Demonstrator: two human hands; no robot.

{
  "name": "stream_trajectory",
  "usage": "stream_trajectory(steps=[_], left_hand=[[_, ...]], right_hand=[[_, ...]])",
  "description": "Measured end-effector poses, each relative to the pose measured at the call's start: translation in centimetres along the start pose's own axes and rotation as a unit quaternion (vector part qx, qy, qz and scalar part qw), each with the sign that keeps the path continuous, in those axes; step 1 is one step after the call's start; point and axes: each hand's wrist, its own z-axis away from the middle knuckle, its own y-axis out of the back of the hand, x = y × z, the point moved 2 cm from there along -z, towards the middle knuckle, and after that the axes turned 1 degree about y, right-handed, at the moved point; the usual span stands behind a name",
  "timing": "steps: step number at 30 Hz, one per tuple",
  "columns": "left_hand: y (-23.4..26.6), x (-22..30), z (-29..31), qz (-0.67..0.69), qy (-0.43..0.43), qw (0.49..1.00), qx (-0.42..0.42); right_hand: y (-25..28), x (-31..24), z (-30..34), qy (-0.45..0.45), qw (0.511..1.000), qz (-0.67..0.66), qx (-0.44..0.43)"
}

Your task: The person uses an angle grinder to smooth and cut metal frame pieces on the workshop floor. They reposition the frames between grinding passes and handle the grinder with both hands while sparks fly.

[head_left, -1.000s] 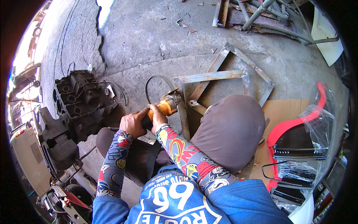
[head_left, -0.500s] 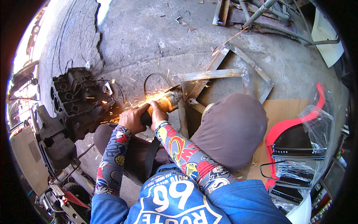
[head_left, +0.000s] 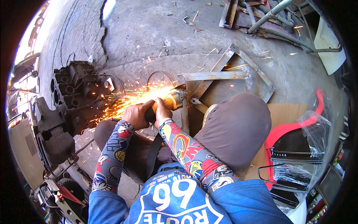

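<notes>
Both my hands grip an orange angle grinder over a frame of steel angle bars lying on the concrete floor. My left hand wraps the rear of the grinder's body. My right hand holds it just behind the head. The disc touches an upright angle bar of the frame and throws a wide fan of orange sparks to the left. My right knee, in grey trousers, is raised beside the frame.
A black engine block stands left, in the spray of sparks. The grinder's black cable loops on the floor behind it. Metal tubes and scrap lie at the back. Cardboard and a red frame with bagged black items are on the right.
A second ago the grinder made no sparks; half a second ago a few appeared. Now a dense shower flies left toward the engine block. My hands have stayed on the grinder.
</notes>
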Motion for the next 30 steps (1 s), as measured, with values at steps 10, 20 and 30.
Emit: stream_trajectory(steps=[10,20,30], left_hand=[[0.0,-0.4,0.5,0.007,-0.005,1.0,-0.004],[0.1,-0.6,0.2,-0.001,0.013,1.0,-0.022],[0.5,-0.2,-0.6,0.011,-0.028,1.0,0.008]], right_hand=[[-0.2,0.8,-0.1,-0.008,1.0,-0.019,-0.009],[-0.2,1.1,-1.0,-0.027,1.0,-0.012,-0.003],[-0.2,0.3,-1.3,0.009,1.0,-0.019,0.003]])
